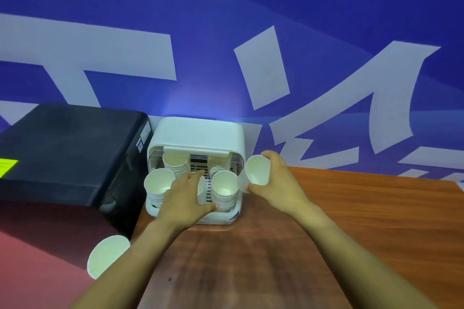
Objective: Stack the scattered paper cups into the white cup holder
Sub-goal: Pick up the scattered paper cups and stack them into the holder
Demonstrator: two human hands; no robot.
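Note:
The white cup holder [198, 133] stands at the table's far left edge against the wall, its lid raised. Inside it are several stacks of white paper cups, one at front left [158, 180], one at front right [223, 184], others behind. My left hand [185, 195] reaches into the holder's middle and grips a cup stack [203, 189] that it mostly hides. My right hand [273, 180] holds a single paper cup [257, 169] tilted toward me, just right of the holder. Another loose cup [106, 256] lies below the table's left edge.
A black box-like machine [67, 150] with a yellow label sits left of the holder. The brown wooden table [351, 221] stretches to the right and toward me. A blue wall with large white lettering rises directly behind.

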